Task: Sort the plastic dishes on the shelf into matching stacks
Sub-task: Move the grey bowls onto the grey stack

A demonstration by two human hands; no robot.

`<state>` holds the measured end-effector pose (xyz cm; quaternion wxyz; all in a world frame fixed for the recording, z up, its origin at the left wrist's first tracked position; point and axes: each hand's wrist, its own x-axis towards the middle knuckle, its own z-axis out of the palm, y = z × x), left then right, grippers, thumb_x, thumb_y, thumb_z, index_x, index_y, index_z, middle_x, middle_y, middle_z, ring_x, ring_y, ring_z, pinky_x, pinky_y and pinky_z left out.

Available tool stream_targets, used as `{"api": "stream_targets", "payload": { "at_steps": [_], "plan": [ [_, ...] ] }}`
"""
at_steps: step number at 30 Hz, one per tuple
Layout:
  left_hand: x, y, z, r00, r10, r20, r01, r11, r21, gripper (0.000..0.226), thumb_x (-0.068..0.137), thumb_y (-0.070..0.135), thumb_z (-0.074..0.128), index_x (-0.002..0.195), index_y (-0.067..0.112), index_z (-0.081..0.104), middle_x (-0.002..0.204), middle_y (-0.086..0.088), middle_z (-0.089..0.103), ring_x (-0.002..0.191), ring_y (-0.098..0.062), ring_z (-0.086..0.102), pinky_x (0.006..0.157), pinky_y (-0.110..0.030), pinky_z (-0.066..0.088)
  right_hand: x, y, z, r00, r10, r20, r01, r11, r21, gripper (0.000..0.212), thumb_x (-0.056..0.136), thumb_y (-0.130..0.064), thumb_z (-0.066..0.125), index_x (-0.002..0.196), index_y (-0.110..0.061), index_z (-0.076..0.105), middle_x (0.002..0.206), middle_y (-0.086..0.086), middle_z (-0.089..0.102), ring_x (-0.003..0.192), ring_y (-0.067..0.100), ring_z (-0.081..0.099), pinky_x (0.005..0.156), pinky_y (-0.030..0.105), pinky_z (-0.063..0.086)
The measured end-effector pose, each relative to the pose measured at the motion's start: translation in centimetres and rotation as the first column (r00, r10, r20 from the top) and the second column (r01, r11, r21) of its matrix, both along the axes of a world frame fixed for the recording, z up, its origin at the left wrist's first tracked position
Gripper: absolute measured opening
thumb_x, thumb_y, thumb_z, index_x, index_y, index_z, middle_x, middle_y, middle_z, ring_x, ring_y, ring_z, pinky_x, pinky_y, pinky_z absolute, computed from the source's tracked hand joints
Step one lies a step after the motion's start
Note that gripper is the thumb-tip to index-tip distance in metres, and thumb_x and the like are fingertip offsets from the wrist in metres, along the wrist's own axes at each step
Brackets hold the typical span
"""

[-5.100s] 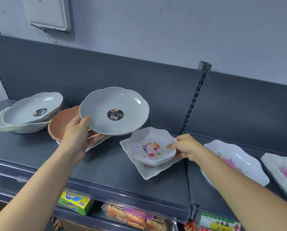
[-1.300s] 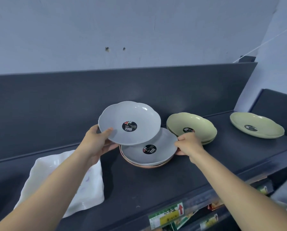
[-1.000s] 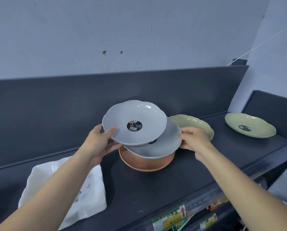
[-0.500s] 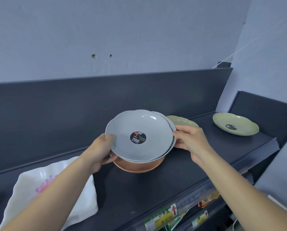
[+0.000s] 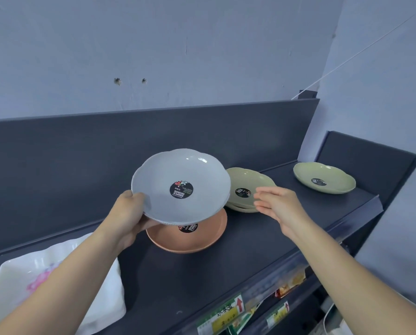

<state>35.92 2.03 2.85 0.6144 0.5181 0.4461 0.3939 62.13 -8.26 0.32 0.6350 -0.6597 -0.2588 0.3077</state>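
Our left hand (image 5: 127, 216) is clamped on the near-left rim of the grey dishes (image 5: 180, 186), thumb over the lip and fingers underneath. A doubled edge on the right side suggests two dishes nested together, though we cannot be sure of the count. The dishes are tilted toward us and held in the air, clear of everything below. Our right hand (image 5: 278, 205) is spread and holds nothing; it hovers just to the right of the grey dishes, in front of the nearer green ones.

Directly beneath the raised grey dishes sits a terracotta dish (image 5: 187, 238) on the dark shelf (image 5: 226, 274), its black label partly showing under the grey rim. Just beside it to the right lies a short stack of pale green dishes (image 5: 248, 189), and well apart at the far right end of the shelf a single green dish (image 5: 324, 181) of the same shape sits alone. At the lower left, partly hidden by our left forearm, a white floral dish (image 5: 21, 284) with a wavy edge rests on the shelf. Price tags (image 5: 226, 315) hang along the shelf's front edge.

We judge the sorting to be partway through. The grey dishes seem gathered into one set and separated from the terracotta dish, and some of the green ones are already stacked. What looks left is to set the grey dishes down in a place of their own and bring the lone green dish over to its matching stack.
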Motion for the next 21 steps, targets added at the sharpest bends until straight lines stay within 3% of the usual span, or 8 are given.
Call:
{"api": "stream_targets", "payload": {
  "at_steps": [5, 10, 13, 16, 19, 21],
  "plan": [
    [0.7, 0.4, -0.4, 0.999, -0.036, -0.014, 0.037, 0.995, 0.093, 0.038, 0.088, -0.007, 0.028, 0.089, 0.013, 0.061, 0.088, -0.009, 0.067, 0.079, -0.024, 0.064, 0.055, -0.030, 0.060, 1.1, -0.7, -1.2, 0.995, -0.092, 0.039, 0.094, 0.994, -0.053, 0.012, 0.088, -0.001, 0.059, 0.088, -0.010, 0.067, 0.099, 0.014, 0.065, 0.078, 0.019, 0.063, 0.064, 0.019, 0.059],
    [2.6, -0.1, -0.7, 0.997, -0.069, -0.034, 0.073, 0.990, 0.121, 0.040, 0.088, -0.008, 0.026, 0.090, 0.012, 0.061, 0.088, -0.013, 0.065, 0.077, -0.027, 0.061, 0.051, -0.026, 0.059, 3.0, -0.6, -2.2, 0.985, -0.133, 0.110, 0.150, 0.975, -0.164, 0.034, 0.088, -0.011, 0.063, 0.121, -0.002, 0.060, 0.106, 0.011, 0.065, 0.090, 0.021, 0.063, 0.082, 0.033, 0.056],
    [4.2, -0.5, -0.5, 0.998, -0.067, -0.013, 0.068, 0.992, 0.102, 0.042, 0.089, -0.008, 0.027, 0.087, 0.016, 0.061, 0.085, -0.006, 0.069, 0.075, -0.020, 0.065, 0.050, -0.024, 0.058, 4.6, -0.1, -2.3, 0.985, -0.148, 0.090, 0.165, 0.962, -0.219, 0.046, 0.090, -0.013, 0.062, 0.129, 0.007, 0.050, 0.112, 0.021, 0.062, 0.105, 0.037, 0.063, 0.091, 0.042, 0.055],
    [6.1, -0.6, -0.2, 0.999, -0.027, -0.019, 0.029, 0.995, 0.094, 0.041, 0.091, -0.007, 0.028, 0.085, 0.019, 0.059, 0.081, -0.002, 0.068, 0.074, -0.017, 0.064, 0.048, -0.023, 0.057, 6.5, 1.5, -3.0, 0.993, -0.121, -0.010, 0.115, 0.961, -0.252, 0.059, 0.092, -0.019, 0.059, 0.140, 0.006, 0.035, 0.136, 0.024, 0.049, 0.103, 0.039, 0.064, 0.085, 0.040, 0.056],
    [8.3, -0.6, 0.1, 0.999, 0.030, -0.021, -0.028, 0.994, 0.102, 0.039, 0.091, -0.006, 0.029, 0.084, 0.020, 0.058, 0.068, 0.003, 0.071, 0.069, -0.016, 0.063, 0.053, -0.027, 0.054, 8.3, 3.5, -4.1, 0.992, -0.047, -0.113, 0.017, 0.968, -0.250, 0.054, 0.093, -0.020, 0.057, 0.140, -0.003, 0.035, 0.132, 0.016, 0.048, 0.100, 0.036, 0.066, 0.077, 0.035, 0.057],
    [9.7, -0.6, 0.1, 0.998, 0.055, -0.015, -0.053, 0.992, 0.112, 0.039, 0.091, -0.006, 0.029, 0.085, 0.019, 0.058, 0.073, -0.001, 0.070, 0.072, -0.019, 0.062, 0.060, -0.031, 0.051, 9.3, 4.8, -4.7, 0.990, 0.018, -0.140, -0.052, 0.969, -0.242, 0.041, 0.090, -0.015, 0.056, 0.128, -0.006, 0.044, 0.127, 0.012, 0.054, 0.099, 0.033, 0.066, 0.069, 0.033, 0.059]
  ]
}}
